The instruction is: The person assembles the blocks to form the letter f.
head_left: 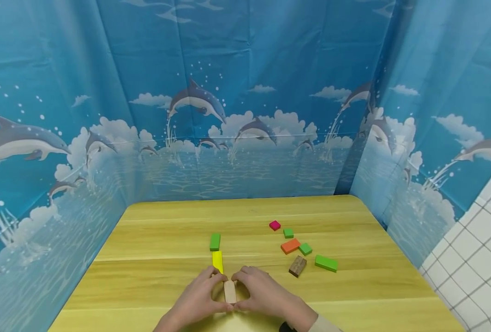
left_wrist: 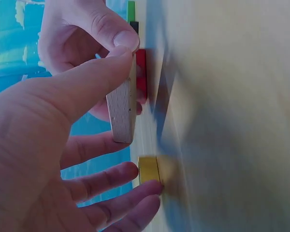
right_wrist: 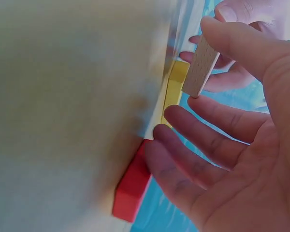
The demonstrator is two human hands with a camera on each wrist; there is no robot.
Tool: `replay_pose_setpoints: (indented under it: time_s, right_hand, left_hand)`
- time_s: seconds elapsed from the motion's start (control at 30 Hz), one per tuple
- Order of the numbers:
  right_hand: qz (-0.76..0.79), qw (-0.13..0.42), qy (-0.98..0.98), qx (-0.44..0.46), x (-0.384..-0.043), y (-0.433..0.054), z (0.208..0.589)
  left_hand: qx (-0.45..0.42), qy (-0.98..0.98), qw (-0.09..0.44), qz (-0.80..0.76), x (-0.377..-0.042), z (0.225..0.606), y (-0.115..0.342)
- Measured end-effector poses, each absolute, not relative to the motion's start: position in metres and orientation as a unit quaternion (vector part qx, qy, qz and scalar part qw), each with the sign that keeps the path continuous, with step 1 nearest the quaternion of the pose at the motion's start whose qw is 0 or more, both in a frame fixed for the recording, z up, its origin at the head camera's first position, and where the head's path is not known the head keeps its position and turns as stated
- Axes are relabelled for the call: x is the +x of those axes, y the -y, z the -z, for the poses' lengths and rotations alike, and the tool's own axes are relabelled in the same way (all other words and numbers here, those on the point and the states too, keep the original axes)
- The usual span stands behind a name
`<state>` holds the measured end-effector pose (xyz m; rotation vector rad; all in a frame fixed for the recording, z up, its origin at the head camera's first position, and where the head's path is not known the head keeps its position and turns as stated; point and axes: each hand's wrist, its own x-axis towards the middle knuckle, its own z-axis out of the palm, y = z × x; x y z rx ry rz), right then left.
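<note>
In the head view, the left hand and right hand held a pale wooden block between them over the desk; a yellow block lay just beyond the left fingers.

In the left wrist view, thumb and forefinger pinched its ends, other fingers spread. It looked light, stiff, hardly slippery and not fragile; the ends seemed a sound hold.

In the right wrist view, the right hand pinched likewise, a red block by its outer fingers. No container showed.
</note>
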<state>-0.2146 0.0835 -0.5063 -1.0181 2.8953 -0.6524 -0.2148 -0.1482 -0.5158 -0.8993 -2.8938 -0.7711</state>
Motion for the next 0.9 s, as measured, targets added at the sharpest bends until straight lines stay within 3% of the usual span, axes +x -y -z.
replay_pose_setpoints:
  time_s: [0.3, 0.73, 0.9]
  right_hand:
    - [0.22, 0.018, -0.917, -0.331, -0.203, -0.099, 0.514]
    - [0.213, 0.064, -0.918, -0.329, -0.19, -0.126, 0.512]
    - [0.216, 0.055, -0.913, -0.342, -0.189, -0.138, 0.516]
  left_hand:
    - [-0.307, 0.924, -0.004, 0.227, -0.208, 0.526, 0.135]
    - [-0.348, 0.919, 0.025, 0.184, -0.198, 0.534, 0.108]
    - [-0.371, 0.91, 0.05, 0.177, -0.198, 0.536, 0.1]
